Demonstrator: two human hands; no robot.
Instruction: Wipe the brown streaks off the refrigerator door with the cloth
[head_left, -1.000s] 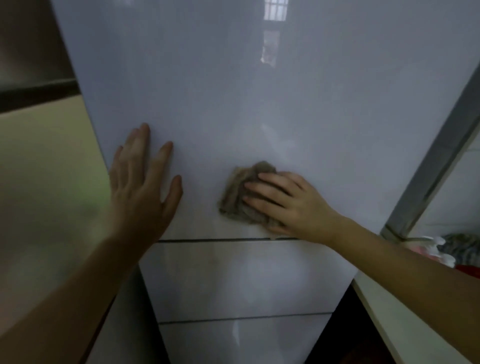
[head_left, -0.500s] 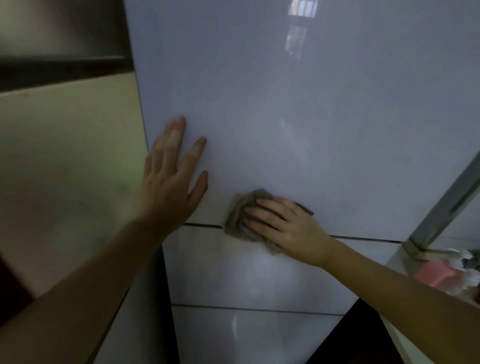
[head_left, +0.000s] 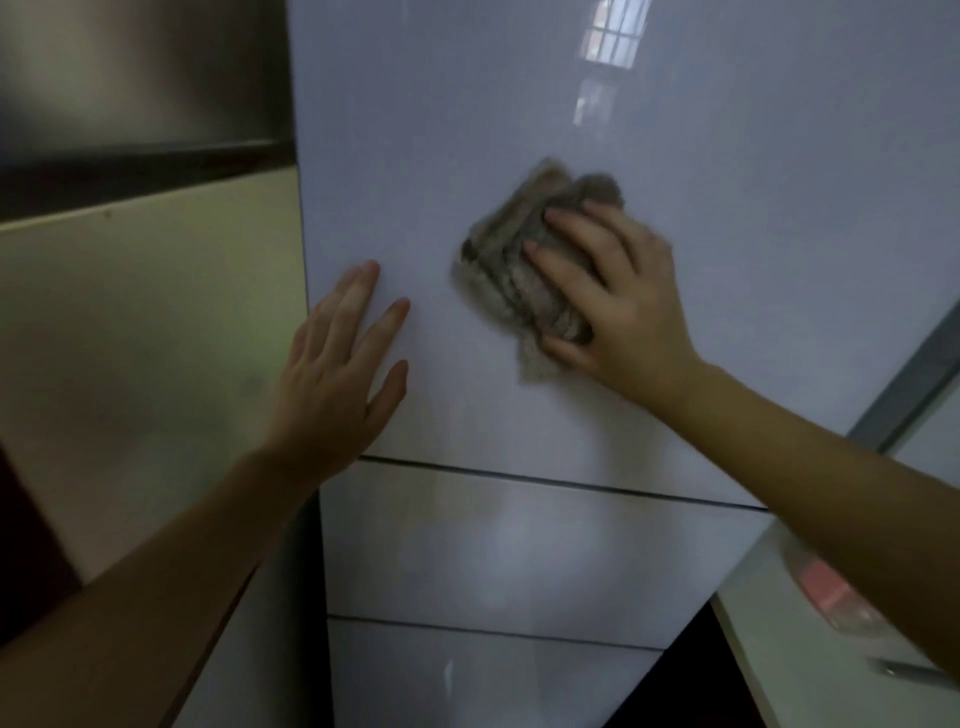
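The glossy white refrigerator door (head_left: 519, 104) fills the middle of the head view. My right hand (head_left: 618, 301) presses a crumpled grey-brown cloth (head_left: 511, 260) flat against the upper door panel, fingers spread over it. My left hand (head_left: 337, 364) lies flat and open on the same panel near its left edge, holding nothing. Below the hands a dark seam separates the upper door from a lower drawer front (head_left: 519, 551). I see no distinct brown streaks on the door; the surface is blurred and reflective.
A beige wall (head_left: 130, 338) stands left of the refrigerator, with a dark cabinet (head_left: 130, 78) above it. At the lower right is a white counter (head_left: 810, 675) with a pink object (head_left: 831, 592) and a metal frame (head_left: 914, 374) above it.
My right hand has slid the cloth upward from the seam at the door's bottom to higher on the upper panel. My left hand stays flat near the left edge.
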